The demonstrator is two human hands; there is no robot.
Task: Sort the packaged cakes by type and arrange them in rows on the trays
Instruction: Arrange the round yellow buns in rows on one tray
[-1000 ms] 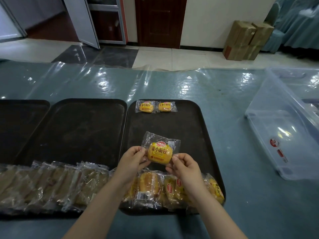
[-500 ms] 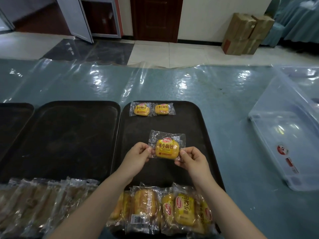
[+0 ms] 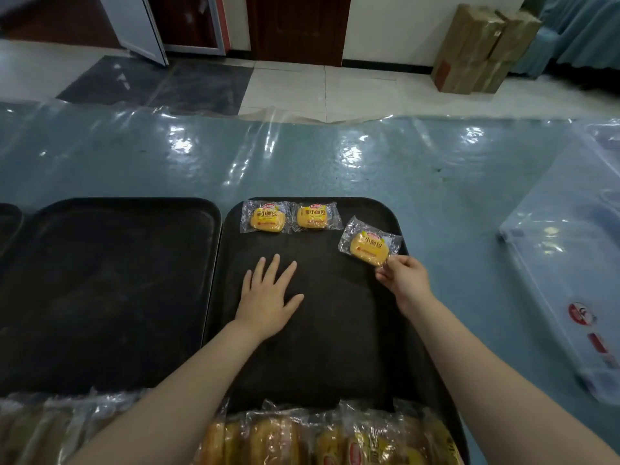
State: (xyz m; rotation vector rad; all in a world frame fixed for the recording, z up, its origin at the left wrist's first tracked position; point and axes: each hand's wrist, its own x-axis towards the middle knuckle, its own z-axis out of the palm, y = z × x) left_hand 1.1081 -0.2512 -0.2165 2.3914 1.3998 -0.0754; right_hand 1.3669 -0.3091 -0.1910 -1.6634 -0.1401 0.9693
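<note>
Right hand: pinched yellow plastic-wrapped cake packet by its corner.
Left hand: fingers spread flat on black rectangular tray.

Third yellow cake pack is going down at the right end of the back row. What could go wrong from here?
1. The right hand pinches only a corner of the yellow-labelled clear-wrapped cake pack, which sits tilted near the right rim of the black tray; it may land askew or overhang the rim.
2. It sits nearer than the two placed yellow cake packs, so the row may end up crooked.
3. The left hand, flat on the tray, could nudge it.
</note>
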